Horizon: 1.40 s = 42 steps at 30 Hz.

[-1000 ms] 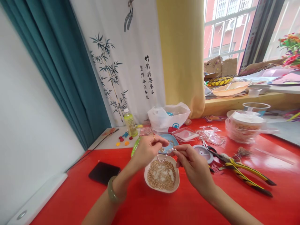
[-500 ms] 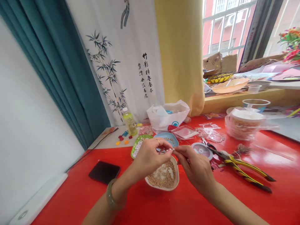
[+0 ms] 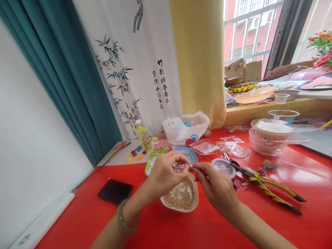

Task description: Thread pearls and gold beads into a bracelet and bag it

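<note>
We hold a bead string [image 3: 182,166], the grip of our left hand [image 3: 164,174] and right hand [image 3: 215,186] clamped on it; a bowl [image 3: 196,197] of gold beads sits just below.

**What We Cannot Make Out**

Our left hand [image 3: 163,176] and right hand [image 3: 216,188] both pinch a short beaded strand [image 3: 183,166]. Its beads are too small for us to count and its thread too fine to make out. Our hands cover the far rim of the white dish of gold beads [image 3: 181,209] and part of the blue dish [image 3: 195,157]. Both our forearms run off the bottom edge. The white plastic bag [image 3: 181,131] hides most of its contents, and the right edge cuts off the flowers [image 3: 323,48].
</note>
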Motion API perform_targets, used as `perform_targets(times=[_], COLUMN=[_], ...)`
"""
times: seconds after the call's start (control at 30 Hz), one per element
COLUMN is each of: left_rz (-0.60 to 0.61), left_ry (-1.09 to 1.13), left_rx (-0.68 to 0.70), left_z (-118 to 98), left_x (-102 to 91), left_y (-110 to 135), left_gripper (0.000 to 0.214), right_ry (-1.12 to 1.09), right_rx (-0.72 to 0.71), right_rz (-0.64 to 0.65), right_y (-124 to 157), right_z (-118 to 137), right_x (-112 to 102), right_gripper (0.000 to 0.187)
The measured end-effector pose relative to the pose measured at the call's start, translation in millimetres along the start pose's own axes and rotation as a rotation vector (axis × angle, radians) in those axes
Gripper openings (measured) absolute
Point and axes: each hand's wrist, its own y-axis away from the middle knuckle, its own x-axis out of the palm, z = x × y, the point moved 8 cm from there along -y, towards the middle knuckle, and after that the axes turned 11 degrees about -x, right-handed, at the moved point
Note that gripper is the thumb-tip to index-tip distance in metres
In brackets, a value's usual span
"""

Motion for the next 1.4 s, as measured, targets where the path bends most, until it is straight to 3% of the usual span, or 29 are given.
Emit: perform_targets(times=[0.93,1.17,1.33,1.4], left_rz=[0.032,0.058,0.007,-0.025], left_ry=[0.038,0.169,0.469,0.572], left_rx=[0.164,-0.007,-0.206,-0.256], left_z=[-6,7,40,52], left_x=[-3.5,-6.4,-7.2,-8.5], left_y=[1,-7,-20,-25], left_gripper=[0.011,0.015,0.012,0.023], right_ry=[0.051,-0.016,-0.006,0.019], right_rx=[-0.025,0.078,0.134,0.143], right_rz=[-0.022,0.052,0.141,0.23], right_y=[1,3,8,11], right_z=[1,-8,-19,-26], right_x=[-3,5,16,25], right_gripper=[0.014,0.015,0.016,0.016])
